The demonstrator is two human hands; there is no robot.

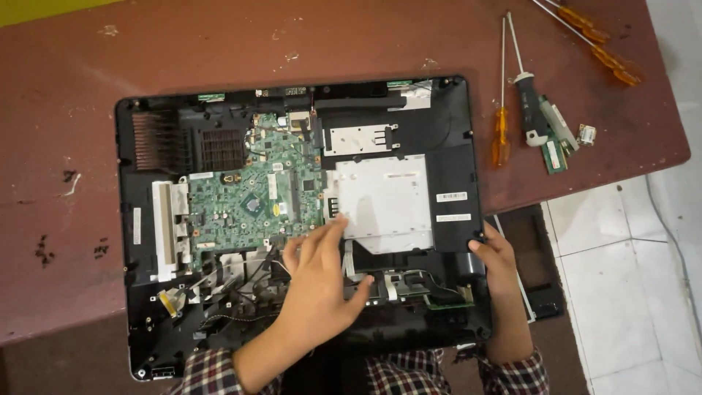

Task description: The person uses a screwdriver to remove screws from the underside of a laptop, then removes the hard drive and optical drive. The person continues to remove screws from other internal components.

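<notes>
Under the spread, empty left hand (316, 281) lies the laptop chassis (453, 146); right hand (499, 257) pinches its edge.

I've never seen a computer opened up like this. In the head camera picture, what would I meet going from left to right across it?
Copper-coloured heat sink fins → green circuit board → left hand → silver drive cover → right hand at the black case edge → orange-handled screwdriver → black-handled screwdriver → two more orange-handled screwdrivers.

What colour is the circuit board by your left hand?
Green; the circuit board shows best in the head view.
</notes>
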